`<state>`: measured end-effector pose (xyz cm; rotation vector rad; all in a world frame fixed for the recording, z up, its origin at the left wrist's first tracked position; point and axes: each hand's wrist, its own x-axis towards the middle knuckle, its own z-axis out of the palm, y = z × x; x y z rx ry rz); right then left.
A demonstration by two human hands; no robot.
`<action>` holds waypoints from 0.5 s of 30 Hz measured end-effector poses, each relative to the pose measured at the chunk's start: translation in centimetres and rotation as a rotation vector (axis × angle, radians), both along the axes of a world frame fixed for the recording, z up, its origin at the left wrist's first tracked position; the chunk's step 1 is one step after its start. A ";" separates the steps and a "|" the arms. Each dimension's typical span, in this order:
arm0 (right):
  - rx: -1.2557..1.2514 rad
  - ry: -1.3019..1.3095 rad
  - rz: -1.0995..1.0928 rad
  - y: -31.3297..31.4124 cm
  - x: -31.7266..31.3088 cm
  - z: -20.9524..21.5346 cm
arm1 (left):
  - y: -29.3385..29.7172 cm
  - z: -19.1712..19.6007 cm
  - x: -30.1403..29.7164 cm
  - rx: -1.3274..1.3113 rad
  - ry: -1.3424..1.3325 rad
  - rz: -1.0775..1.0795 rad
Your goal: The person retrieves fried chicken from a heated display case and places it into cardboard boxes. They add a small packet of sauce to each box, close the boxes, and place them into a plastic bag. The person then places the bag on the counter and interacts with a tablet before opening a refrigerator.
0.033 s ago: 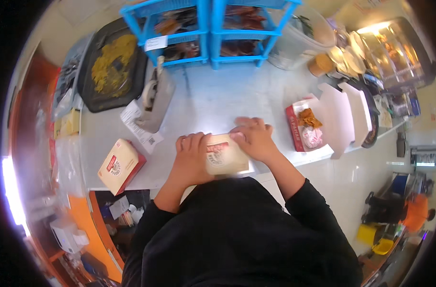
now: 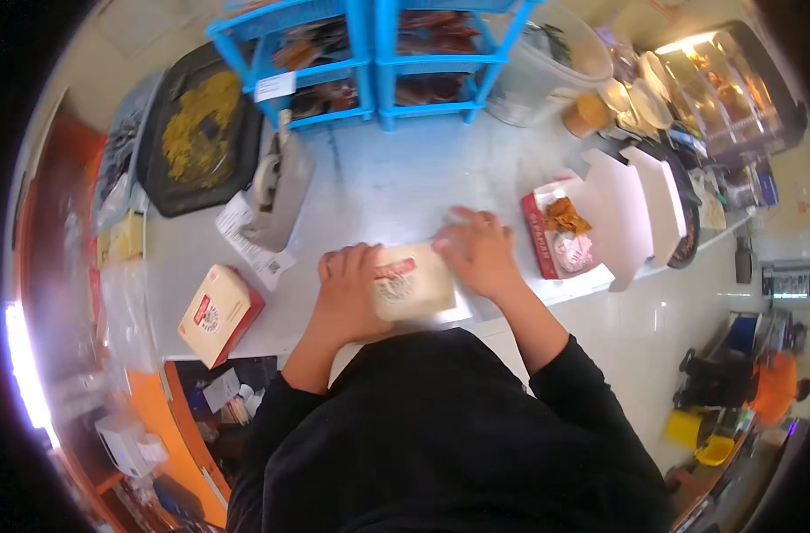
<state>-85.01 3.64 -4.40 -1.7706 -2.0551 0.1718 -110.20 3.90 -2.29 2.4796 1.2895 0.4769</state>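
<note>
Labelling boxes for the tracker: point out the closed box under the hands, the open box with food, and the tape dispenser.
closed box [image 2: 412,282], head view, on its printed lid between the hands
open box with food [image 2: 560,240], head view, on the food inside
tape dispenser [image 2: 279,191], head view, on its grey body

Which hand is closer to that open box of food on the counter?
Right. The right hand lies just beside the open box; the left hand is beyond the closed box.

**No change between the two views**

Left hand [image 2: 350,289], right hand [image 2: 478,253] and the closed box [image 2: 411,282] under them show no shift of place or pose from the earlier picture; nothing on the counter [image 2: 396,186] has moved.
</note>
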 end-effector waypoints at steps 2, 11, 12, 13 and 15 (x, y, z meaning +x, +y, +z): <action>0.019 0.049 -0.304 -0.7 4.7 3.4 | 1.5 0.1 0.8 -0.096 0.092 0.065; -0.346 0.058 -0.836 -10.0 26.0 5.0 | 4.0 0.8 9.6 0.047 0.018 0.067; -0.329 0.095 -0.758 -10.3 25.0 4.5 | 3.4 1.1 11.5 0.057 -0.149 -0.135; -0.392 0.174 -0.713 -10.3 23.9 4.5 | 2.2 1.9 13.5 -0.074 -0.200 -0.253; -0.491 0.407 -0.617 -10.6 19.8 5.8 | -0.3 4.1 17.2 -0.262 -0.275 -0.461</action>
